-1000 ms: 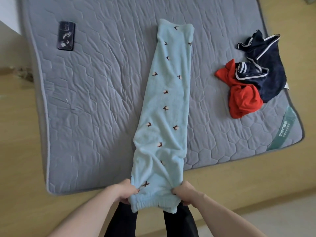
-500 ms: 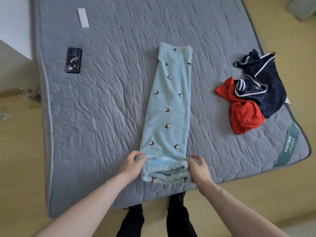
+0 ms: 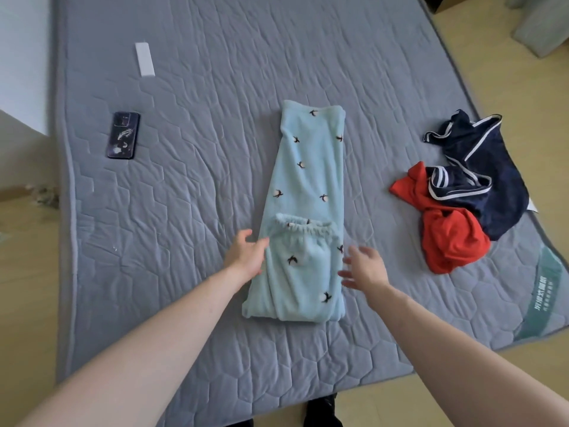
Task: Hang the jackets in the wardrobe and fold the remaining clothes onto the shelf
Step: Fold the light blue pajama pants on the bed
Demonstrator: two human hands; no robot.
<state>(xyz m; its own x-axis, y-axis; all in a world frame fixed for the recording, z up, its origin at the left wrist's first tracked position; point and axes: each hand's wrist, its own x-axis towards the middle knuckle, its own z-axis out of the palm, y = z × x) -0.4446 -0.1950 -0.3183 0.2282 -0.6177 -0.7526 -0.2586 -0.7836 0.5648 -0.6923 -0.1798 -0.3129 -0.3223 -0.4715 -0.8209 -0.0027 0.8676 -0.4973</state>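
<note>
**Pale blue trousers part-folded on the mattress, both your hands loose beside them**

Your pale blue fleece trousers lie lengthwise in the middle of the grey quilted mattress, running from near to far. Their near end is doubled over onto itself, so the gathered elastic waistband sits across the fabric about halfway along, with the fold at the near edge.

Your left hand is at the left edge of the folded part, fingers relaxed and spread, the fingertips touching or just beside the cloth near the waistband; it pinches nothing. Your right hand is just to the right of the folded part, fingers spread and slightly blurred, gripping nothing; you cannot tell from this view whether it touches the fabric.

To the right, well apart from the trousers, a red garment lies crumpled, with a navy garment trimmed in white stripes partly over its far side. On the far left of the mattress rests a dark phone, and farther still a narrow white strip. Yellowish flooring surrounds the mattress.
</note>
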